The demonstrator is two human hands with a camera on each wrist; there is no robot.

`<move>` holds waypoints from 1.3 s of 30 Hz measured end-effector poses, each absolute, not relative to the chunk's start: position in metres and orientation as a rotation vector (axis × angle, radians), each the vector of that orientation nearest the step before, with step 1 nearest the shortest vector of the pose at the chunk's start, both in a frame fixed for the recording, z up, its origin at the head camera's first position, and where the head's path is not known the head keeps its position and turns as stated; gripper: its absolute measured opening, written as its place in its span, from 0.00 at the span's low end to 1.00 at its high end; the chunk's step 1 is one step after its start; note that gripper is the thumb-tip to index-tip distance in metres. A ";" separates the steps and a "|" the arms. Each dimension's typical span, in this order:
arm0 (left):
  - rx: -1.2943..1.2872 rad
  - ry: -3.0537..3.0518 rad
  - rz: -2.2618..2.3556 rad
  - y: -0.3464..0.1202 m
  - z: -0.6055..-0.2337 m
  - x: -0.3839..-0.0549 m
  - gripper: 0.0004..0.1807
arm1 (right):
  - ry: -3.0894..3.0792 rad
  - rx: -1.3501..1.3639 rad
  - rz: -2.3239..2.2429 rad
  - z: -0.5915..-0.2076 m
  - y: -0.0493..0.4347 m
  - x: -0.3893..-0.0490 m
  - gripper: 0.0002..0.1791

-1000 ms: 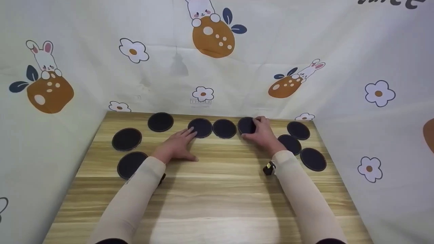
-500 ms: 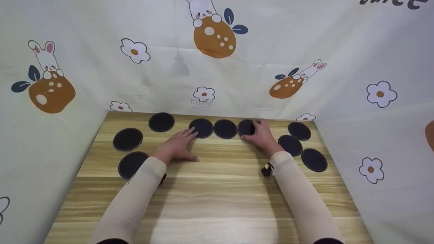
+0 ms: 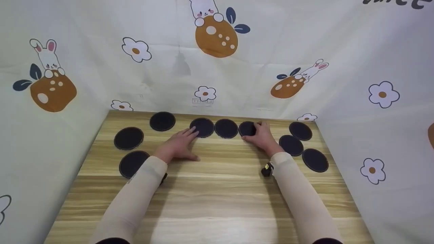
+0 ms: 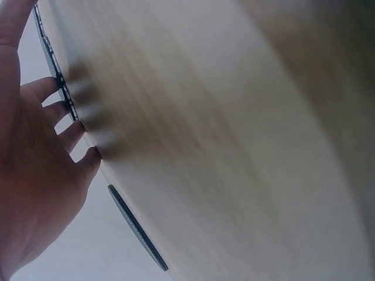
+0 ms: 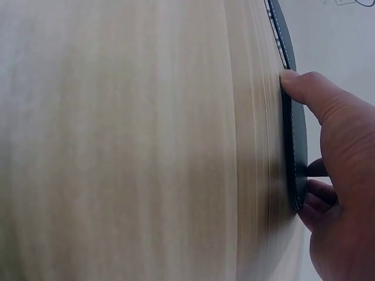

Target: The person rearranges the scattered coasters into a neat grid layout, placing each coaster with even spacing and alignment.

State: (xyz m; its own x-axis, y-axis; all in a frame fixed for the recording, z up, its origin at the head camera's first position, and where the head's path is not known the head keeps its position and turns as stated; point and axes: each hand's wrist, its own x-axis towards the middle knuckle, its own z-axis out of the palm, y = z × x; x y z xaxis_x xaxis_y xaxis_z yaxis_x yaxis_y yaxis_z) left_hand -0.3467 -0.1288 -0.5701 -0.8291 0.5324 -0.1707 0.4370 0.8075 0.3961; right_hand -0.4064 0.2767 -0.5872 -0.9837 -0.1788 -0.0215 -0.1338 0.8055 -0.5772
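Left hand (image 3: 176,145): grip relaxed, touching left disc (image 3: 204,125)
Right hand (image 3: 262,136): grip pinching right disc (image 3: 247,128)
Middle disc (image 3: 226,128): apparent guide for alignment step; next, likely gentle release

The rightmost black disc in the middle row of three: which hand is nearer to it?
Right. The right hand grips the rightmost disc; the left hand is farther off, touching the row's leftmost disc.

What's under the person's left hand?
The left hand has its fingertips over the near-left edge of a black disc, with the wood-grain table visible beside it. Whatever lies directly beneath the palm is covered in the head view.
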 end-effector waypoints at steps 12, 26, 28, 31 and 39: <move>0.736 2.717 0.503 -0.128 -0.571 -0.349 0.67 | 2.927 -0.256 -0.910 -0.590 0.277 -0.408 0.58; 0.738 2.707 0.516 -0.129 -0.573 -0.349 0.67 | 2.950 -0.271 -0.996 -0.597 0.278 -0.403 0.58; 0.731 2.701 0.522 -0.129 -0.572 -0.349 0.67 | 2.944 -0.260 -1.000 -0.597 0.279 -0.403 0.58; 0.736 2.703 0.524 -0.128 -0.571 -0.348 0.67 | 2.939 -0.247 -1.001 -0.599 0.280 -0.405 0.59; 0.736 2.704 0.519 -0.129 -0.572 -0.349 0.67 | 2.908 -0.196 -1.143 -0.598 0.283 -0.405 0.59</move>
